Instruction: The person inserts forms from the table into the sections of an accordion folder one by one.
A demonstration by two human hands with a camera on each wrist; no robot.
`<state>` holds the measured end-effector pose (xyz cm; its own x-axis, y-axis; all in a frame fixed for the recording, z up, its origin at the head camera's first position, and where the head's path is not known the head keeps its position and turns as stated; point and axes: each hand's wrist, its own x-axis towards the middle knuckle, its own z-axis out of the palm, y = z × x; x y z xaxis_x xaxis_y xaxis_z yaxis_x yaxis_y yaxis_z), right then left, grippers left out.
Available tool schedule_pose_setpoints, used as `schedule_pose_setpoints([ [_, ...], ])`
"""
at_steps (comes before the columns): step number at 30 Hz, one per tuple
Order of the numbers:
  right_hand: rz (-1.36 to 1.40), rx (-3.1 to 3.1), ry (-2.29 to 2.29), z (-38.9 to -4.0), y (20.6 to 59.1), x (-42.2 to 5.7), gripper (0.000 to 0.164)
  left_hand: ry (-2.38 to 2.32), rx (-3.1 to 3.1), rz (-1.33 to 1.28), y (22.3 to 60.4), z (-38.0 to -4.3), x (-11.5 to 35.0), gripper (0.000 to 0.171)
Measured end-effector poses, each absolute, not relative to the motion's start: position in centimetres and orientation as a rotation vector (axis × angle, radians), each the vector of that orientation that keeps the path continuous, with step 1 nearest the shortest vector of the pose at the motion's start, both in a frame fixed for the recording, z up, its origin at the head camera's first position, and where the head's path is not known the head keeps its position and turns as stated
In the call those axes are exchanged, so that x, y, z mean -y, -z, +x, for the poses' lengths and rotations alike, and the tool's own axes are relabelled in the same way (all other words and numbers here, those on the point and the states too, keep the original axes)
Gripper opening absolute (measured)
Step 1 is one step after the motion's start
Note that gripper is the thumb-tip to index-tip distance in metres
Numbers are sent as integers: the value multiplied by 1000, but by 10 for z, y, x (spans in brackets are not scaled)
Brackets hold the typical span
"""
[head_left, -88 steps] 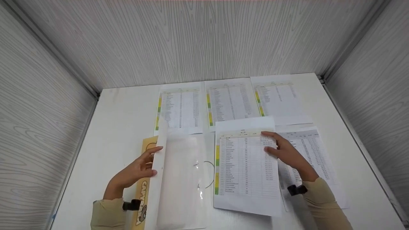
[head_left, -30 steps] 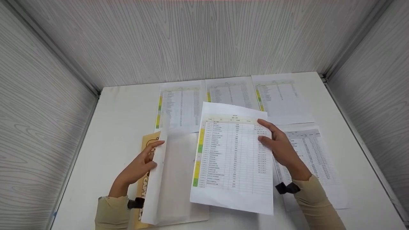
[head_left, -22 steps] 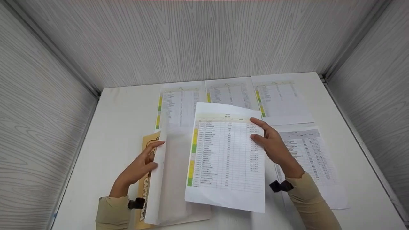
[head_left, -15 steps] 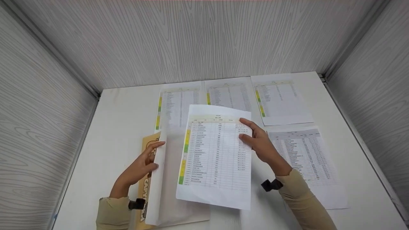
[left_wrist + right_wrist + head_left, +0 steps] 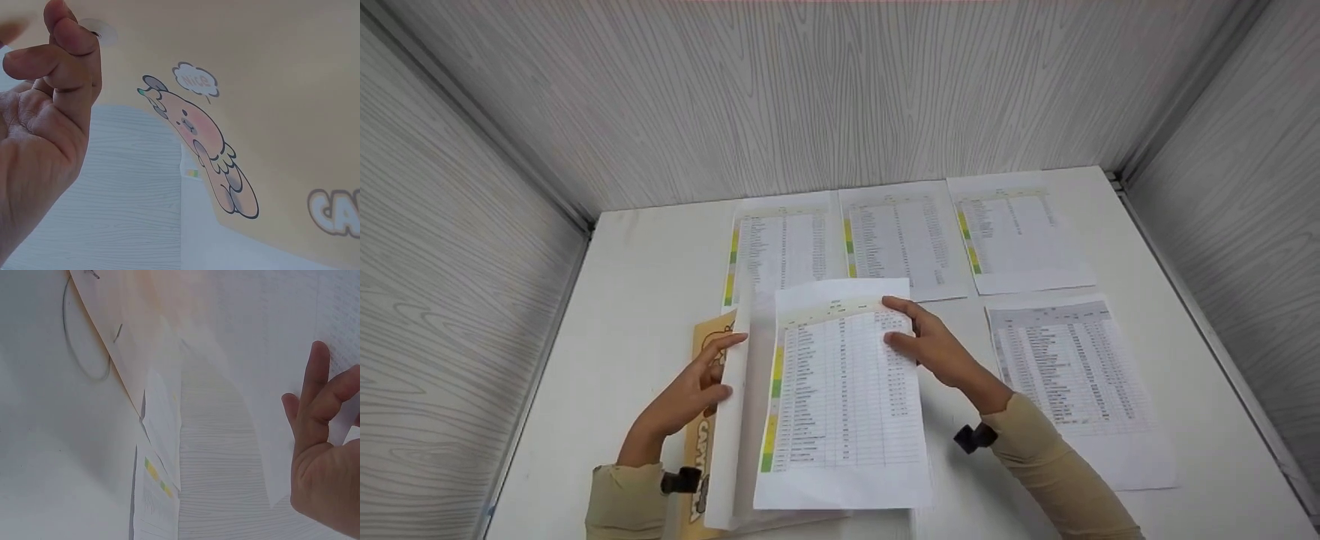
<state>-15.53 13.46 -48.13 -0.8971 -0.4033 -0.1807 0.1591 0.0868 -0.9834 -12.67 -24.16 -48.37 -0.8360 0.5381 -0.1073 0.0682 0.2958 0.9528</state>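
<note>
My left hand (image 5: 682, 401) grips the raised cover of a tan folder (image 5: 697, 450) near its edge. Its outside carries cartoon animals and lettering, seen large on the folder cover (image 5: 281, 112) in the left wrist view. With thumb and fingers, my right hand (image 5: 945, 356) pinches a printed table sheet (image 5: 847, 412) by its upper right side. The sheet has a yellow and green strip down its left and overlaps the folder's pale inside in the head view. The right wrist view shows the sheet's back (image 5: 264, 343) beside my right fingers (image 5: 318, 377).
Along the back of the white table (image 5: 645, 277) lie three printed sheets (image 5: 892, 240) in a row. A greyer printed page (image 5: 1072, 375) lies at the right. A thin elastic loop (image 5: 65, 323) extends from the folder's edge. Wood-grain panels (image 5: 840, 90) stand around the table.
My right hand has carried the sheet leftward from beside the folder to over its inside, lifting it and then bringing it lower. My left hand keeps the cover raised, almost still.
</note>
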Motion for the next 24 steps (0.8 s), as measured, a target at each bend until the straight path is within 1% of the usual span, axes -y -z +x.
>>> schedule_pose_setpoints([
  [12,-322,-1972,1779,-165,484,-111,64,-1582,-2109,577,485,-128,243,72],
  [18,-387,-2038,1691,-171,487,-97,64,-1640,-1989,620,486,-129,244,72],
  [24,-395,-2042,1659,-175,490,-87,65,-1689,-1888,651,487,-130,244,72],
])
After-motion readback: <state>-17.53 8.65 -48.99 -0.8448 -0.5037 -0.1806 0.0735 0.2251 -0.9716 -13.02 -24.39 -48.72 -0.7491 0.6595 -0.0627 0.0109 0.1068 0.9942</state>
